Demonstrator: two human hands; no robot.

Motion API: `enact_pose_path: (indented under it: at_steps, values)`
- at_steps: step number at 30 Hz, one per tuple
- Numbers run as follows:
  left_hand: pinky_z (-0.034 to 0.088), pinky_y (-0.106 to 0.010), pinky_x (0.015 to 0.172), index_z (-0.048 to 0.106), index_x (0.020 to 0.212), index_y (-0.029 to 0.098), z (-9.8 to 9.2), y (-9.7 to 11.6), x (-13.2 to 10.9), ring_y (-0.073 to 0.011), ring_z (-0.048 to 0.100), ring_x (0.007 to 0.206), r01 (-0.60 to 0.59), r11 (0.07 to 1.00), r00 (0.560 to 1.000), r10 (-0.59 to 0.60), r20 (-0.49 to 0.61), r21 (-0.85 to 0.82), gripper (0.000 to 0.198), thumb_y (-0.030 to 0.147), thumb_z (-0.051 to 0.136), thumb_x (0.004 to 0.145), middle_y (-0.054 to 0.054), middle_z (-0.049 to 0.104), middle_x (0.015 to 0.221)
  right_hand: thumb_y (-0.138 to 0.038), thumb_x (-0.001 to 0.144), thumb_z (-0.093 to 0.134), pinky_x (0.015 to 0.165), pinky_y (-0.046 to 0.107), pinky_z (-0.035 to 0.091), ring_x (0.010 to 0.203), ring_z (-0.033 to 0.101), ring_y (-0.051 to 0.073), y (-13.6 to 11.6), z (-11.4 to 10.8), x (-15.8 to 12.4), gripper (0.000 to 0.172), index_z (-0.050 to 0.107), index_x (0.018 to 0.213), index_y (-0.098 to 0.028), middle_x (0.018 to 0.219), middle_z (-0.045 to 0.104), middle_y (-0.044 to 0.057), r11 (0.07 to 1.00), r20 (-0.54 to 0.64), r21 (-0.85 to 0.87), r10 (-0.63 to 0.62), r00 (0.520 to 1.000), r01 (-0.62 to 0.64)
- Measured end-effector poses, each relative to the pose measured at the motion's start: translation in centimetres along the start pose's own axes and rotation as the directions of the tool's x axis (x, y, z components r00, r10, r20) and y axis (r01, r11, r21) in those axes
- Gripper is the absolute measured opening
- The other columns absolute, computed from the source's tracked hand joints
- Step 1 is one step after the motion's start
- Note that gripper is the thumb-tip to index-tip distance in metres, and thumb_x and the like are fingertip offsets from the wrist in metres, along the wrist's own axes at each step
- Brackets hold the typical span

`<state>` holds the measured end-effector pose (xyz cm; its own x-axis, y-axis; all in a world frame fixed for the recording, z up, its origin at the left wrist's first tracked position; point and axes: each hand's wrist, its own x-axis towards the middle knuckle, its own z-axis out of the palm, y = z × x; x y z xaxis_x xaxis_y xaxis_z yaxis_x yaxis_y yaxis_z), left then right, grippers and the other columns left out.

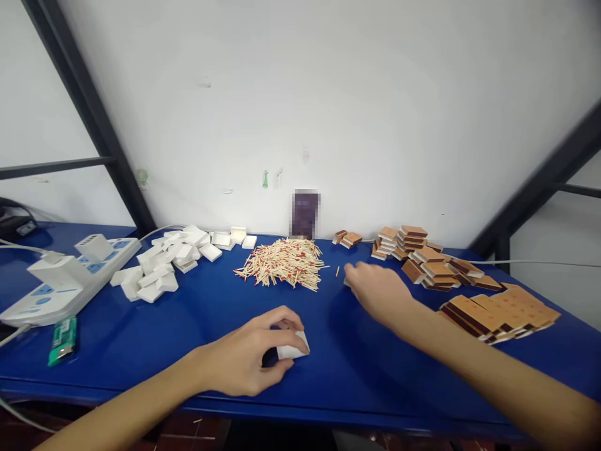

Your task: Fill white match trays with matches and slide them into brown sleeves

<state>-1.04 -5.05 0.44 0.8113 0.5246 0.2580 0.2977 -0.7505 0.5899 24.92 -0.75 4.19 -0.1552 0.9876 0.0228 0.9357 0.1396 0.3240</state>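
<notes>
My left hand grips a small white matchbox tray between thumb and fingers, close above the front part of the blue table. Farther out, my right hand is closed at the fingertips, palm down, low over the table. A whitish edge shows under its fingers, mostly hidden, so I cannot make out what it is. Just left of those fingertips lies a single match. Beyond my left hand is a heap of loose red-tipped matches.
White empty trays are piled at left, beside a power strip and a green packet. Brown matchboxes are stacked at right, with flat brown sleeves nearer. A white wall closes the back of the blue table.
</notes>
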Motion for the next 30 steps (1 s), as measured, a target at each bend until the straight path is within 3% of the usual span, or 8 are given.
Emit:
enact_pose_path:
  at_steps: [4, 6, 9, 14, 18, 23, 26, 30]
  values:
    - [0.047, -0.037, 0.098, 0.064, 0.109, 0.021, -1.6, -1.8, 3.4, -0.0188, 0.056, 0.109, -0.056, 0.995, 0.989, 0.067, -0.129, 0.087, 0.021, 0.019, 0.056, 0.090, -0.007, 0.056, 0.116, -0.001, 0.086, 0.051, 0.062, 0.032, 0.052, 0.092, 0.067, 0.028, -0.6, 1.9, -2.9, 0.027, 0.062, 0.109, -0.012, 0.104, 0.066, 0.014, 0.997, -0.045, -0.046, -0.057, 0.997, 0.055]
    - [0.047, -0.038, 0.094, 0.064, 0.105, 0.020, -2.5, -3.4, 5.0, -0.0186, 0.057, 0.104, -0.049, 0.987, 0.973, 0.083, -0.215, 0.156, 0.018, 0.019, 0.051, 0.093, -0.006, 0.060, 0.109, -0.004, 0.087, 0.052, 0.059, 0.031, 0.052, 0.093, 0.066, 0.027, -0.3, 2.7, -3.1, 0.025, 0.062, 0.108, -0.013, 0.105, 0.065, 0.013, 0.997, -0.104, -0.035, -0.067, 0.992, 0.064]
    - [0.049, -0.035, 0.084, 0.064, 0.100, 0.018, -3.0, -5.3, 6.4, -0.0170, 0.059, 0.090, -0.068, 0.965, 0.961, 0.131, -0.245, 0.251, 0.019, 0.018, 0.047, 0.094, -0.005, 0.064, 0.095, -0.008, 0.089, 0.052, 0.059, 0.031, 0.052, 0.093, 0.065, 0.026, 0.7, 3.8, -2.9, 0.022, 0.061, 0.107, -0.015, 0.107, 0.065, 0.011, 0.997, -0.214, 0.025, -0.062, 0.975, 0.069]
    - [0.049, -0.032, 0.081, 0.065, 0.101, 0.017, -2.1, -5.9, 5.5, -0.0171, 0.060, 0.089, -0.101, 0.924, 0.962, 0.185, -0.199, 0.369, 0.022, 0.016, 0.045, 0.093, -0.005, 0.065, 0.094, -0.012, 0.091, 0.049, 0.068, 0.031, 0.053, 0.086, 0.067, 0.022, 2.0, 6.2, -3.4, 0.021, 0.060, 0.107, -0.018, 0.104, 0.067, 0.008, 0.957, -0.385, 0.257, -0.025, 0.923, 0.133]
    - [0.049, -0.032, 0.080, 0.065, 0.101, 0.017, -1.8, -5.7, 4.6, -0.0171, 0.061, 0.087, -0.125, 0.902, 0.969, 0.200, -0.142, 0.413, 0.023, 0.015, 0.044, 0.093, -0.005, 0.065, 0.093, -0.015, 0.091, 0.045, 0.080, 0.033, 0.052, 0.098, 0.065, 0.023, 2.6, 6.9, -3.9, 0.023, 0.061, 0.107, -0.019, 0.120, 0.064, 0.009, 0.933, -0.476, 0.331, 0.033, 0.879, 0.145]
    - [0.049, -0.033, 0.081, 0.065, 0.102, 0.017, -1.9, -5.9, 4.6, -0.0179, 0.061, 0.088, -0.127, 0.884, 0.968, 0.209, -0.137, 0.451, 0.023, 0.016, 0.043, 0.094, -0.006, 0.065, 0.094, -0.022, 0.092, 0.044, 0.088, 0.037, 0.048, 0.111, 0.060, 0.028, 3.2, 4.2, -1.0, 0.030, 0.059, 0.117, -0.012, 0.124, 0.060, 0.016, 0.964, -0.395, 0.266, 0.133, 0.909, -0.026]
    - [0.049, -0.032, 0.080, 0.065, 0.101, 0.017, -1.9, -6.1, 4.6, -0.0176, 0.061, 0.087, -0.127, 0.878, 0.966, 0.215, -0.141, 0.462, 0.023, 0.015, 0.044, 0.093, -0.005, 0.065, 0.093, -0.024, 0.093, 0.040, 0.084, 0.039, 0.047, 0.104, 0.061, 0.032, 3.4, 2.5, 2.3, 0.031, 0.061, 0.109, -0.008, 0.114, 0.062, 0.021, 0.958, -0.179, 0.231, 0.215, 0.960, -0.172]
    - [0.049, -0.033, 0.081, 0.065, 0.101, 0.018, -2.2, -6.2, 4.4, -0.0179, 0.061, 0.087, -0.096, 0.873, 0.966, 0.198, -0.167, 0.479, 0.022, 0.014, 0.044, 0.092, -0.005, 0.065, 0.093, -0.021, 0.089, 0.045, 0.086, 0.046, 0.042, 0.110, 0.056, 0.036, 2.8, 2.0, 4.6, 0.036, 0.057, 0.120, -0.009, 0.121, 0.059, 0.023, 0.962, -0.157, 0.230, 0.185, 0.970, -0.146]
